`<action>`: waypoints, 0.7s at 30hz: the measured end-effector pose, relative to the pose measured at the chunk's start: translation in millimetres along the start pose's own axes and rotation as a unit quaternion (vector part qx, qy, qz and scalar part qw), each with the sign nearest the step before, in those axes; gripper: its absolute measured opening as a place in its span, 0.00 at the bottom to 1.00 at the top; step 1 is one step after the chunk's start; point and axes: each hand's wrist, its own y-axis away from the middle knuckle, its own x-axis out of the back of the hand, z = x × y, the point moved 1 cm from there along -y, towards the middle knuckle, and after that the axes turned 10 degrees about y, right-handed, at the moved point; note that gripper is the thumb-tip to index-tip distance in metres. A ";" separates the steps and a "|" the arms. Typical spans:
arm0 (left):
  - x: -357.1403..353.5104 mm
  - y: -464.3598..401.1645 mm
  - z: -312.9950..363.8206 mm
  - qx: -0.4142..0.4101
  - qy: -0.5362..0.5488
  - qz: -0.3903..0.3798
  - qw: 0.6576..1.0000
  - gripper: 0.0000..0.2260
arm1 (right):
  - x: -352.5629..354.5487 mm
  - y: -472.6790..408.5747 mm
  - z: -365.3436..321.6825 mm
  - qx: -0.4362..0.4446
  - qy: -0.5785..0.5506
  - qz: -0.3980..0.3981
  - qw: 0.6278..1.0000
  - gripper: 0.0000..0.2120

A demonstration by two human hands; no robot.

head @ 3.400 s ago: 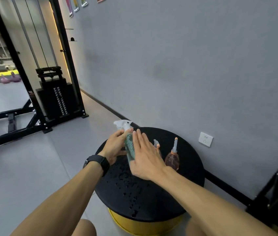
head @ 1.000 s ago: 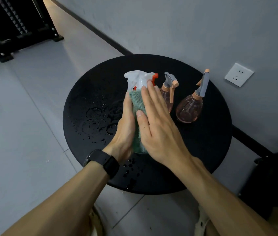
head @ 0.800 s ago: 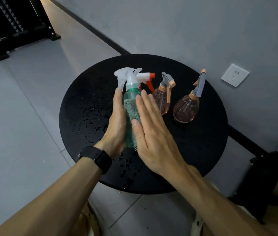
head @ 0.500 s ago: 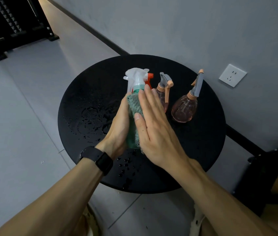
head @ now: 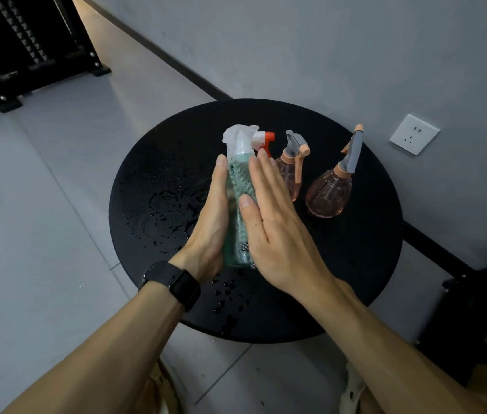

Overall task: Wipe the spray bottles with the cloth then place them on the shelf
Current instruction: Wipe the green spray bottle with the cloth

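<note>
Both hands are flat, fingers straight, and the green spray bottle (head: pixel 232 204) stands upright squeezed between the palms, over the middle of the round black table (head: pixel 355 264). The left hand (head: pixel 211 222) presses its side at nine o'clock. The right hand (head: pixel 272 222) presses the green cloth (head: pixel 240 180) against the side at three o'clock, so neither hand curls around anything: open palms, bottle and cloth pinned between them. The bottle's white trigger head (head: pixel 239 137) sticks out above the fingertips at twelve o'clock.

Right behind it, an orange-and-white nozzle (head: pixel 263 138) peeks out, its bottle hidden by the hands. At two o'clock from the grip stands a pink bottle (head: pixel 290 174) just beside the right fingers, and farther toward three o'clock a rounder pink bottle (head: pixel 330 191). Water droplets (head: pixel 161 210) speckle the tabletop at nine o'clock. A black watch (head: pixel 176 283) is on the left wrist. A wall socket (head: pixel 414 134) is on the grey wall.
</note>
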 end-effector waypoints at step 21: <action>-12.9 9.2 -9.0 -0.037 -0.058 -0.051 0.996 0.19 | 7.4 -2.3 9.6 0.012 0.051 0.063 0.997 0.26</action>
